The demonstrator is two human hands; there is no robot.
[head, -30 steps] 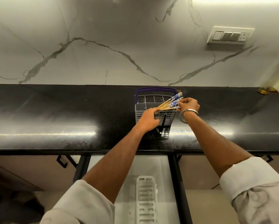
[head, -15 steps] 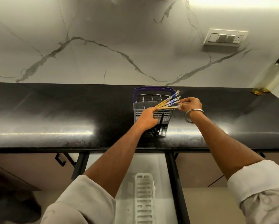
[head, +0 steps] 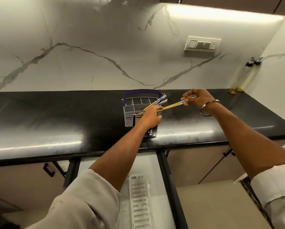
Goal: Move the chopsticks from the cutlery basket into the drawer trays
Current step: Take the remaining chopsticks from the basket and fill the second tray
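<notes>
Right hand [head: 198, 98] pinching chopsticks [head: 173, 105] just right of basket [head: 129, 115]; left hand [head: 152, 116] gripping basket front; more sticks [head: 156, 102] inside.

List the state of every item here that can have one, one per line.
Grey plastic cutlery basket with purple handle: upright on the counter, steadied by the left hand.
Chopsticks left in the basket: leaning right.
Wooden chopsticks with blue-patterned ends: pinched in the right hand, lifted out.
Drawer with white slotted tray: open.
</notes>
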